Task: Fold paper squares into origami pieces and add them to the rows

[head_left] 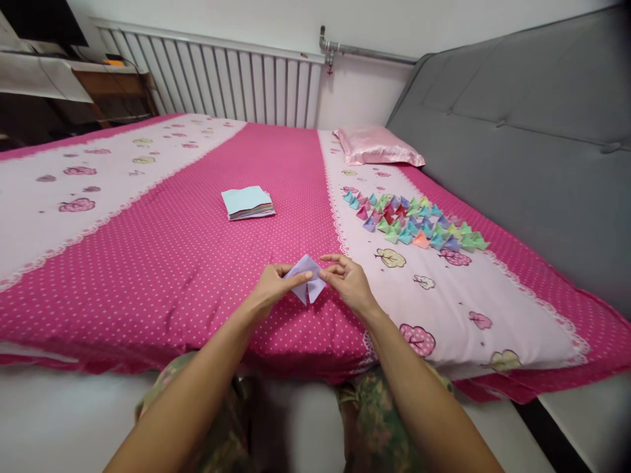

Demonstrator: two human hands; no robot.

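A lavender sheet of origami paper, folded into a diamond with a slit at its lower point, is held up between my two hands above the bed's front edge. My left hand grips its left side, with the thumb across the front and the fingers behind. At the right corner, my right hand pinches the paper between thumb and index finger, other fingers loosely extended. Beyond my left hand lies a stack of coloured paper with a light blue sheet on top.
Several rows of small folded paper boats in many colours stand on the right of the pink bedspread. Behind them are a pink pillow and a grey headboard. A white radiator lines the far wall.
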